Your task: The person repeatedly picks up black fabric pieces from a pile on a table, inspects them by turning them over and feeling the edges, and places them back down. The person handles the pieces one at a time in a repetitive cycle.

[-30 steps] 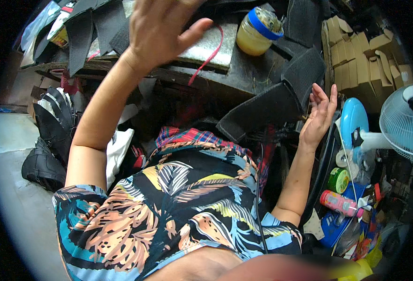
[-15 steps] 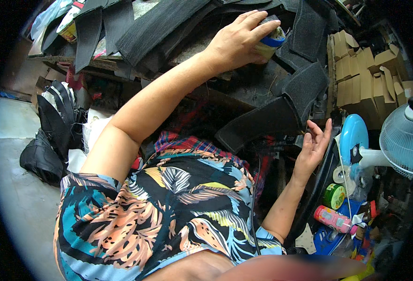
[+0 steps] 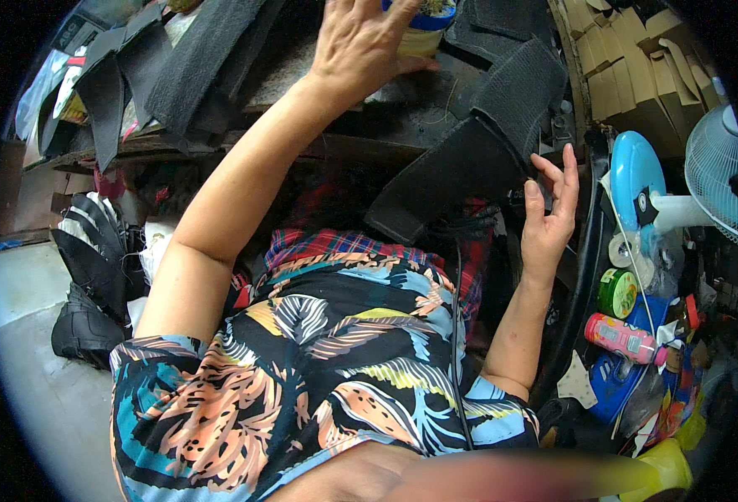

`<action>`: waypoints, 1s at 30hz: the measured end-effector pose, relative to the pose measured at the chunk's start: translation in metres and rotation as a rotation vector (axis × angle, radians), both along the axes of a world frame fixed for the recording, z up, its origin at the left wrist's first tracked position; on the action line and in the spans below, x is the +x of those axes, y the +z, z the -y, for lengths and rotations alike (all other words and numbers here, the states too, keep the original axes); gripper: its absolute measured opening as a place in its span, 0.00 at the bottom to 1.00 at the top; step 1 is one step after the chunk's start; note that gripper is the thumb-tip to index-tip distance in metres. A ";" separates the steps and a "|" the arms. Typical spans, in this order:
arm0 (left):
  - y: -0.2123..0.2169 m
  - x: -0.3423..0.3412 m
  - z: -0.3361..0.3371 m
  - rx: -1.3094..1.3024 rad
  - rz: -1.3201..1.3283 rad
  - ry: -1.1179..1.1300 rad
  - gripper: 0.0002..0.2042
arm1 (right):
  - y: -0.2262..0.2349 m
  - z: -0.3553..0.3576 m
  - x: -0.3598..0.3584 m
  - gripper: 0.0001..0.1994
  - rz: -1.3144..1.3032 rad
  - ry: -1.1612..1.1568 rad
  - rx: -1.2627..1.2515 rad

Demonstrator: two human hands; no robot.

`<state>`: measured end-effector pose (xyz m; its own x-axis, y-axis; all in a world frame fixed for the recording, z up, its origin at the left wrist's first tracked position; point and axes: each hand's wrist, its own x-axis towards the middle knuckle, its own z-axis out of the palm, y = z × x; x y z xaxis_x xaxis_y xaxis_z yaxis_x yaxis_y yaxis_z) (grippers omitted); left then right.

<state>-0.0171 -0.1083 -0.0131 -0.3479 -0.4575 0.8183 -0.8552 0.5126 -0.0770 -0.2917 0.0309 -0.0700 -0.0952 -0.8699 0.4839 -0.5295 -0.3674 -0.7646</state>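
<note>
several black strips [image 3: 519,88] near jar [image 3: 424,42]; left fingers [image 3: 399,19] perhaps touching.

The upper edge crops the fingertips of my left hand [image 3: 356,54], over the table [image 3: 423,105], and the top of the jar [image 3: 426,40] beside them. My hand covers part of that jar, so I can't tell whether I grip it. Below the table's near edge it's too dark to make anything out. A yellow thing [image 3: 663,470], cut by the lower edge beside a blur, I can't name.
</note>
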 end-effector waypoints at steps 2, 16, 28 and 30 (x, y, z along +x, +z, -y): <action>0.008 -0.001 -0.015 -0.081 -0.015 -0.069 0.47 | 0.001 -0.001 -0.001 0.31 -0.003 -0.006 -0.001; -0.016 -0.055 -0.079 1.379 -1.011 -0.790 0.15 | 0.013 -0.011 0.011 0.32 0.227 0.018 0.113; -0.013 -0.040 -0.096 1.455 -1.050 -0.806 0.22 | 0.024 -0.014 0.041 0.50 0.709 0.206 0.074; -0.010 -0.039 -0.098 1.530 -1.111 -0.774 0.20 | 0.024 -0.014 0.045 0.49 0.643 0.200 0.031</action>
